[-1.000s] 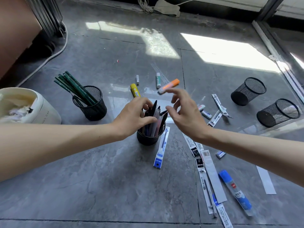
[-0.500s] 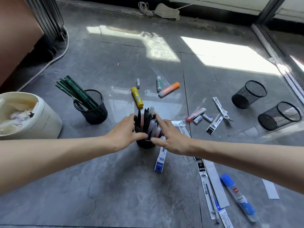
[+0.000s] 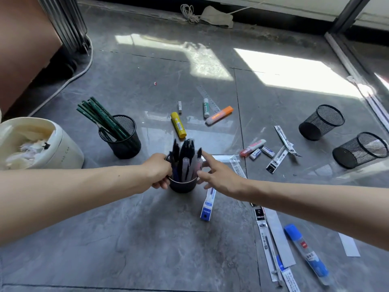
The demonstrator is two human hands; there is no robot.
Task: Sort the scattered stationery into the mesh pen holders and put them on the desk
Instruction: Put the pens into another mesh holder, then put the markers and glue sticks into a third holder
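Pens (image 3: 185, 159) fill front holder (image 3: 182, 185), left hand (image 3: 157, 171) gripping; pencils (image 3: 101, 116) in rear holder (image 3: 126, 144).

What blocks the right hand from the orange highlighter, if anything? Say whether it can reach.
Probably yes. The right hand is open beside the pen holder, holding nothing, and the orange highlighter lies uncovered beyond it, nothing standing between.

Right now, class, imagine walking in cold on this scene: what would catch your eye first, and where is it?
First, the dark holder crammed with pens at the centre of the floor, the left grip holding its side and straight fingers of the right grip touching the pens. Next, the holder of green pencils to its left, and two empty mesh holders at far right.
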